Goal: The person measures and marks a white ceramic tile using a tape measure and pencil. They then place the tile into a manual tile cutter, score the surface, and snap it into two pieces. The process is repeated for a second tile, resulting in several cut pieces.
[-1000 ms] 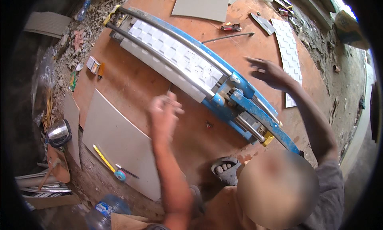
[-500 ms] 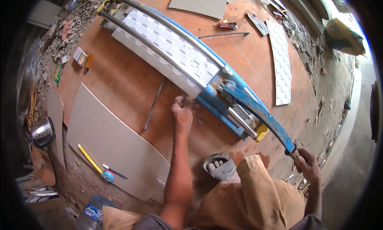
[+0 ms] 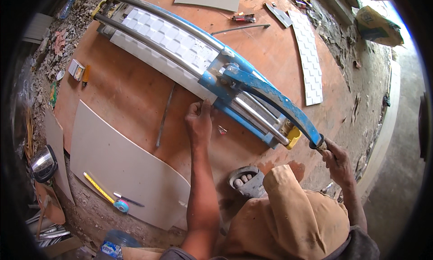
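A blue manual tile cutter lies diagonally across the board, and a white tile with raised blocks rests on its bed under two metal rails. My right hand is wrapped round the grip of the cutter's long blue lever. That lever rises from the sliding carriage, which covers the tile's near end. At the tile's near corner, my left hand is closed, thumb and curled fingers against the edge. Part of its grip is hidden from above.
A patterned tile strip lies at right. Plain grey tile at left carries a tape measure and pen. A dark tub holding rounded pieces stands by my knee. A thin rod lies beside the cutter.
The carriage has slid away from me along the rails, with my right hand following on the lever. My left fingers have closed at the tile's corner. The whole view has shifted slightly.
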Available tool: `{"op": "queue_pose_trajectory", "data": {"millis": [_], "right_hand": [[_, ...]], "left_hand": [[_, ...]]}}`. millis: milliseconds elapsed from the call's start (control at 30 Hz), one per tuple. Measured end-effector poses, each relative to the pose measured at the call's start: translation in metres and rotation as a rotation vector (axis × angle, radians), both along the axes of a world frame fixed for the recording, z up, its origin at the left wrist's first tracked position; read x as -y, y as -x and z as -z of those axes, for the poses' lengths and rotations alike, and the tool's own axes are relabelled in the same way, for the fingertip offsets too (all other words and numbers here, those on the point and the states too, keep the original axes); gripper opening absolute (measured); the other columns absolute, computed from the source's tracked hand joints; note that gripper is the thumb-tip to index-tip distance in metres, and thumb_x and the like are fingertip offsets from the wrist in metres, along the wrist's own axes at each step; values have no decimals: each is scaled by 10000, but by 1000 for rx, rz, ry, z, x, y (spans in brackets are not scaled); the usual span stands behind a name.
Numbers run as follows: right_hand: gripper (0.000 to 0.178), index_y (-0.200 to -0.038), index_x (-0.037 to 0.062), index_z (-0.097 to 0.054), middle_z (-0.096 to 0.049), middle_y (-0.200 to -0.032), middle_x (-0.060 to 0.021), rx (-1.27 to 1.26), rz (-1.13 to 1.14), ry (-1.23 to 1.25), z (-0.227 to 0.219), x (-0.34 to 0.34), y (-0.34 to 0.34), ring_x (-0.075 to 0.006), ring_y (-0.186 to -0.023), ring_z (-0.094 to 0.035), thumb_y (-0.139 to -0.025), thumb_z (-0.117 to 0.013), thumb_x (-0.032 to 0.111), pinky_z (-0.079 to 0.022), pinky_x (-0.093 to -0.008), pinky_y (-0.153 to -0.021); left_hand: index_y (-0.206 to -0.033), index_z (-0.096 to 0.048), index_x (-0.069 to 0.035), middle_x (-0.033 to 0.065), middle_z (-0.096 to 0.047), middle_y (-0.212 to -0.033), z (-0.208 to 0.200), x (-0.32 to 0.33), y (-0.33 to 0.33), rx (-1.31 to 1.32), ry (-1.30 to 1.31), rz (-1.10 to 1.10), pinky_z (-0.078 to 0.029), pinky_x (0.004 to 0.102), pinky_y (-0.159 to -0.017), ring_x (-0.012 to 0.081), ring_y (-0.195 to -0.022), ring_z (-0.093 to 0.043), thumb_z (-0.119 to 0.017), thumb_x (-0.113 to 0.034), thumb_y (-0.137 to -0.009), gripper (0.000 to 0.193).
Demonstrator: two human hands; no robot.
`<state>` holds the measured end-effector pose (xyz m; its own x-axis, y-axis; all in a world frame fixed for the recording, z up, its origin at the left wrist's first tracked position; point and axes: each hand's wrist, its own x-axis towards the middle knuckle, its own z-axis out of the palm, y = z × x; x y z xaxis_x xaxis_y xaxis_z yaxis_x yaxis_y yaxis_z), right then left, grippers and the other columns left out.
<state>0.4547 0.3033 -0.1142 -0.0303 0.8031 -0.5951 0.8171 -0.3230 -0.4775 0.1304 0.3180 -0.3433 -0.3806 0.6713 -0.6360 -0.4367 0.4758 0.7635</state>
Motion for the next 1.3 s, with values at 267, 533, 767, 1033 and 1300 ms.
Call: {"op": "queue_pose_trajectory", "data": {"millis": [267,533,767,1033,1300], "right_hand": [[383,-1314,13,-590,-625,-845,-114,70,-111,-19,-5,-7,7,-175,-730,-574,-939,-580,87,-485,-317,-711],[399,-1327,4,-569,-673,-895,-153,83,-199,-150,7,-1,1,-200,-773,-618,-938,-585,91,-505,-333,-743],[363,-1303,38,-602,-624,-807,-152,146,-103,-74,-12,-20,41,-204,-705,-599,-948,-578,111,-484,-339,-672],[287,-1172,38,-642,-647,-819,-246,77,-268,-230,-23,-79,129,-454,-765,-623,-981,-574,242,-487,-475,-669],[401,-951,-15,-680,-672,-814,-246,50,-649,-384,7,-185,272,-371,-766,-689,-999,-533,355,-500,-495,-682]], "left_hand": [[-968,-622,-34,37,-675,-869,-1,-2,3,17,11,23,-488,231,-612,112,-756,-673,-655,-232,-980,201],[-938,-608,-8,46,-670,-819,-1,-3,1,18,36,-10,-488,240,-619,104,-728,-652,-639,-211,-980,209],[-922,-604,-10,36,-654,-752,7,-4,-8,-58,-38,-15,-495,270,-647,104,-687,-638,-615,-195,-991,198],[-940,-597,-1,46,-643,-810,13,-2,-3,27,-57,-57,-515,264,-650,121,-680,-631,-605,-161,-990,168],[-881,-590,-14,42,-645,-765,9,-1,-2,-65,4,-22,-492,276,-629,117,-649,-624,-606,-210,-980,220]]}}
